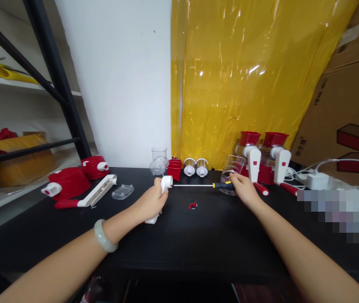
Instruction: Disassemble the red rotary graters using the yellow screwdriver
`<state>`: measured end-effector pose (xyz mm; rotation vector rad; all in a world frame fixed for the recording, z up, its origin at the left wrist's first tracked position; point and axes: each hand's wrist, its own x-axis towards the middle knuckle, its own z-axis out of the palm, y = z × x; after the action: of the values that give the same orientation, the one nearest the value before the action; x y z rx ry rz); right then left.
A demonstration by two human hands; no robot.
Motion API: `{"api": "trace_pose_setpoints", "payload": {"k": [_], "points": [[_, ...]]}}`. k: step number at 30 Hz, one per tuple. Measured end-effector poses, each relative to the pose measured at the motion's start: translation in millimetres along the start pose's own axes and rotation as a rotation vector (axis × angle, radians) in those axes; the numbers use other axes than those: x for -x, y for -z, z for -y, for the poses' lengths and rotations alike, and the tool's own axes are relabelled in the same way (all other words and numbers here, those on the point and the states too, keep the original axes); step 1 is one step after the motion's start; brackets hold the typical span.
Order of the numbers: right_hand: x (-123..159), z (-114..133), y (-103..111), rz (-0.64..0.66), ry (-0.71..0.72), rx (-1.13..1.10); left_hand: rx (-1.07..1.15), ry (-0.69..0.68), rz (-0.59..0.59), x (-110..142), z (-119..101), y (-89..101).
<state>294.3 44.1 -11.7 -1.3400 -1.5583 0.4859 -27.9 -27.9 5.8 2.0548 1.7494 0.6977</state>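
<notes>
Over black table (217,240), left grip (154,201) clasps unmounted white plastic crank (166,182); right grip (244,191), yellow-black screwdriver (224,185), contact unclear. Red-white grinders (254,165) look assembled.

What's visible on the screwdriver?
The screwdriver has a slim, straight, silver shaft, metal by its look, and a dark handle with yellow accents. It lies roughly level across the view, above the black table. The right hand holds the handle, partly covering it. The shaft points at the white part in the left hand; contact there can't be confirmed.
</notes>
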Motion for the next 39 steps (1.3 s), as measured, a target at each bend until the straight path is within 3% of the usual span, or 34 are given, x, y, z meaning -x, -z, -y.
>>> {"api": "trace_pose_setpoints", "payload": {"k": [20, 39], "points": [[-0.6, 0.3, -5.0, 0.108, 0.042, 0.019, 0.091, 0.044, 0.027, -9.2, 9.6, 3.0], [-0.4, 1.5, -6.1, 0.077, 0.064, -0.139, 0.102, 0.056, 0.011, -10.5, 9.8, 6.5]]}}
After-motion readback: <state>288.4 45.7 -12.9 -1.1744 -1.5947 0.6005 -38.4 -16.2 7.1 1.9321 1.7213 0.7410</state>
